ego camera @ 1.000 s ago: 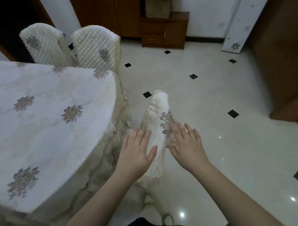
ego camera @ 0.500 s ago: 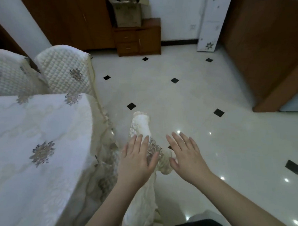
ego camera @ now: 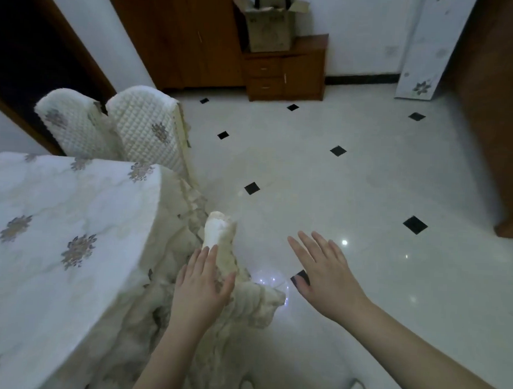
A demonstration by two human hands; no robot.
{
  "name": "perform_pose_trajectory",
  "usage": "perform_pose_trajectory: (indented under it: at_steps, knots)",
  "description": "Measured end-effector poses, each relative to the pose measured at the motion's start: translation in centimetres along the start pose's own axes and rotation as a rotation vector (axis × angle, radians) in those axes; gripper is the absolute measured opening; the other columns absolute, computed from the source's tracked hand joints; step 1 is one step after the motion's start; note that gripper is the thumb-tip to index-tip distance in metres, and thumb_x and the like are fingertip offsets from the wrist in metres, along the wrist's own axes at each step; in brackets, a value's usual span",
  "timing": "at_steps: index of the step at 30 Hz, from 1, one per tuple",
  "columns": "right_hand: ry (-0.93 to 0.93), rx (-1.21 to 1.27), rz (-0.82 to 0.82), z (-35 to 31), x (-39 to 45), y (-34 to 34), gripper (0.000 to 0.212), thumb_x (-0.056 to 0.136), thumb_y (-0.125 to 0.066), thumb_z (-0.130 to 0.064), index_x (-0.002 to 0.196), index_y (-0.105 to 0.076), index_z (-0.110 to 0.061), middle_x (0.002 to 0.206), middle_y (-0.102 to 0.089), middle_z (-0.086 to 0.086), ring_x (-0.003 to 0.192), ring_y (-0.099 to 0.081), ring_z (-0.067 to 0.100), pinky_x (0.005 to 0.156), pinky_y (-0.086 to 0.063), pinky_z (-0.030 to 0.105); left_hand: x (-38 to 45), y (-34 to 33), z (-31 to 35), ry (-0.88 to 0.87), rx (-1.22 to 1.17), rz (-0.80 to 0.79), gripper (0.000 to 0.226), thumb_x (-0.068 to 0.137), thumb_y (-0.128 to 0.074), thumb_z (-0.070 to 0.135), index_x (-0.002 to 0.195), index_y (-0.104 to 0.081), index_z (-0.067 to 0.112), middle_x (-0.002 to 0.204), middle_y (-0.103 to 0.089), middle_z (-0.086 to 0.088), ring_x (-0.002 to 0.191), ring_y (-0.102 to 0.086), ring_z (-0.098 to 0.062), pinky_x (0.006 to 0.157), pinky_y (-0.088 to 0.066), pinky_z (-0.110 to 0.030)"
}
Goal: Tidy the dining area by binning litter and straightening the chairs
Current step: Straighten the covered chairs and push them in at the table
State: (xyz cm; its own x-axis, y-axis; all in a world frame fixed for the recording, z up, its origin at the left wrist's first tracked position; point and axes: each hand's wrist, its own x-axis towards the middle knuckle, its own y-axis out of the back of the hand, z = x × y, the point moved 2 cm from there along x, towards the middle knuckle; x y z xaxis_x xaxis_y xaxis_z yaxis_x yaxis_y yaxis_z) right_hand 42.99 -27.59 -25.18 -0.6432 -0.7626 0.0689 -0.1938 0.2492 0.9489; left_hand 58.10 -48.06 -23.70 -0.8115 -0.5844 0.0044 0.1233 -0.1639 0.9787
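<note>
Now the floor [ego camera: 352, 184], pale tile with small black diamonds, is taking most of the view, and I am seeing no litter on the part that shows. At the left, the dining table [ego camera: 56, 229] is standing under a white flowered cloth that is hanging down in folds at its near right corner. Behind its far edge, two quilted chairs [ego camera: 111, 129] are standing side by side, tucked close to the table, so they seem to be in order. At the far wall, a brown cabinet [ego camera: 284, 72] is carrying an open cardboard box [ego camera: 270, 27].

The nearest chair [ego camera: 218, 236], in a white cover, is standing just beside the table corner, its back top pointing away from the person. The left hand [ego camera: 201, 286] is resting flat on this back, fingers straight and together, not curled round it; I judge it is pressing the chair toward the table to bring it in line. The right hand [ego camera: 325, 273] is hovering over the floor, to the right of the chair and apart from it, fingers spread and relaxed, holding nothing. Probably the chair needs only a light push, so one hand is enough.
</note>
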Motion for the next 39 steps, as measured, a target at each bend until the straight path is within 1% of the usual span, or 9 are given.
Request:
perform_pose_trajectory:
  at_steps: [6,12,15,18,22,25,28,31,39]
  knots:
    - [0.255,0.001,-0.063,-1.8,4.3,0.3,0.067,0.084,-0.033,-0.043,0.148,-0.025,-0.023,0.15,-0.036,0.005,0.14,-0.03,0.028,0.113,-0.021,0.047,-2.6,1.4,-0.7,0.179,0.042,0.092,0.087,0.082,-0.027,0.079,0.152,-0.014,0.028,0.157,-0.024,0.007,0.145,-0.02,-0.012,0.116,-0.022,-0.039]
    - [0.543,-0.027,-0.181,-7.8,8.8,-0.8,0.076,0.089,-0.049,-0.03,0.151,-0.006,-0.027,0.159,-0.009,0.0,0.146,-0.002,0.022,0.117,-0.002,0.042,-8.8,0.7,-4.4,0.383,0.043,0.12,0.099,0.072,-0.037,0.082,0.15,-0.021,0.024,0.152,-0.037,0.002,0.14,-0.033,-0.022,0.111,-0.03,-0.045]
    - [0.632,-0.038,-0.29,-10.3,10.3,-2.0,0.081,0.087,-0.054,-0.027,0.151,-0.005,-0.029,0.16,-0.005,-0.004,0.146,0.001,0.02,0.117,-0.001,0.039,-11.4,-1.0,-6.1,0.473,0.014,0.086,0.099,0.07,-0.041,0.083,0.149,-0.023,0.027,0.151,-0.037,0.005,0.141,-0.031,-0.021,0.112,-0.026,-0.044]
    - [0.735,-0.075,-0.36,-11.7,12.3,-3.7,0.078,0.088,-0.057,-0.03,0.151,-0.012,-0.027,0.158,-0.014,-0.004,0.146,-0.006,0.018,0.117,-0.004,0.037,-12.7,-3.4,-7.3,0.551,-0.093,0.019,0.1,0.069,-0.04,0.082,0.151,-0.021,0.027,0.153,-0.034,0.004,0.142,-0.029,-0.02,0.111,-0.027,-0.041]
    - [0.878,-0.184,-0.457,-12.4,15.3,-6.5,0.079,0.083,-0.063,-0.024,0.15,-0.019,-0.027,0.156,-0.022,-0.003,0.145,-0.013,0.017,0.116,-0.003,0.038,-12.6,-4.6,-7.7,0.573,-0.107,0.085,0.08,0.066,-0.05,0.073,0.13,-0.052,0.025,0.124,-0.063,0.001,0.11,-0.062,-0.022,0.085,-0.05,-0.037]
    - [0.921,-0.18,-0.462,-13.6,17.0,-7.8,0.073,0.078,-0.067,-0.022,0.143,-0.035,-0.031,0.148,-0.037,-0.007,0.14,-0.024,0.016,0.116,-0.006,0.038,-12.3,-4.7,-8.2,0.574,-0.137,0.074,0.066,0.063,-0.054,0.072,0.116,-0.06,0.034,0.108,-0.068,0.012,0.096,-0.065,-0.015,0.077,-0.047,-0.031]
    - [0.959,-0.148,-0.503,-14.2,18.2,-8.4,0.057,0.074,-0.072,-0.034,0.127,-0.052,-0.039,0.137,-0.049,-0.014,0.135,-0.031,0.014,0.115,-0.008,0.042,-12.1,-5.0,-8.5,0.589,-0.123,0.053,0.057,0.061,-0.058,0.067,0.109,-0.064,0.036,0.096,-0.07,0.015,0.086,-0.066,-0.011,0.07,-0.047,-0.027]
    - [0.998,-0.107,-0.523,-14.0,18.9,-8.8,0.046,0.071,-0.072,-0.041,0.115,-0.06,-0.04,0.131,-0.052,-0.017,0.134,-0.033,0.012,0.115,-0.009,0.045,-11.7,-5.1,-8.1,0.613,-0.109,0.115,0.043,0.06,-0.061,0.058,0.098,-0.065,0.035,0.08,-0.068,0.014,0.072,-0.065,-0.011,0.057,-0.045,-0.025]
    - [1.107,-0.005,-0.507,-13.4,22.5,-9.4,0.035,0.063,-0.075,-0.033,0.098,-0.07,-0.033,0.109,-0.066,-0.012,0.12,-0.051,0.019,0.109,-0.02,0.05,-9.2,-5.9,-6.7,0.722,-0.066,0.175,0.039,0.06,-0.062,0.052,0.094,-0.066,0.032,0.08,-0.067,0.013,0.07,-0.062,-0.014,0.056,-0.043,-0.027]
